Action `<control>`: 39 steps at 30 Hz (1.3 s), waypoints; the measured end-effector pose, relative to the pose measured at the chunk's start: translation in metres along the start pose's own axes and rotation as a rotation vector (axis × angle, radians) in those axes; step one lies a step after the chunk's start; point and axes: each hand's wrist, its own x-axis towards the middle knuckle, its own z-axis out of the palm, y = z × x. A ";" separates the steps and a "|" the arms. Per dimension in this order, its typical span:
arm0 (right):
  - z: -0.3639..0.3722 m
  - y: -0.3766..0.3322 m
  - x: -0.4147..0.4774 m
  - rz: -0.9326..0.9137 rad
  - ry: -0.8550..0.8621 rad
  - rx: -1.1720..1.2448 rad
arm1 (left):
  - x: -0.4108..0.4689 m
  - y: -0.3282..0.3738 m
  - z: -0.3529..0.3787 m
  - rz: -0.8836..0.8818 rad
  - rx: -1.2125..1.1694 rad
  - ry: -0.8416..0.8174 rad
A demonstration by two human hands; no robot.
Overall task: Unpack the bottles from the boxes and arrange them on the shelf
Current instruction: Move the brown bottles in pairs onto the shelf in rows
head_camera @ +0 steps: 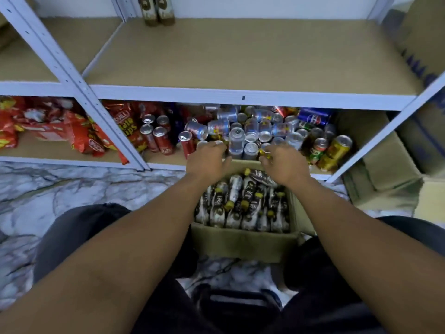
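The left hand [207, 160] reaches over the far edge of the box [243, 239], its fingers bent toward the front edge of the lower shelf [166, 167]. The fingertips blur into the cans [250, 136] there, so I cannot tell whether it grips anything. The right hand [285, 162] is near it, over the box's far right corner. Its fingers curl by something yellow-topped, but whether that is a bottle in its grip or a can behind it cannot be made out. Under both wrists the box stands on the floor [72, 179], hard against the lower shelf's front edge. It is packed nearly full of yellow-capped bottles [240, 206], most of them upright and one lying across the top at the far side. The upper shelf [240, 56] carries two bottles [159, 10], upright and touching at its back edge, left of the middle, and they are the only ones seen on it. By that count the job looks barely begun, with almost the whole box left to lift out and line up. The lower shelf is crowded with cans, some toppled, and snack packets [79, 136] fill its left bay. Cartons [385, 165] stand at the right, and what is in them is hidden.
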 end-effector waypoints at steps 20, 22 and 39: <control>0.178 0.052 -0.012 0.417 -0.178 0.535 | -0.004 -0.053 0.213 -0.026 -0.346 -0.388; 0.195 0.051 -0.009 0.440 -0.191 0.570 | -0.006 -0.056 0.224 -0.007 -0.298 -0.386; 0.229 0.035 -0.018 0.680 0.028 0.968 | 0.022 -0.033 0.224 -0.099 -0.581 0.059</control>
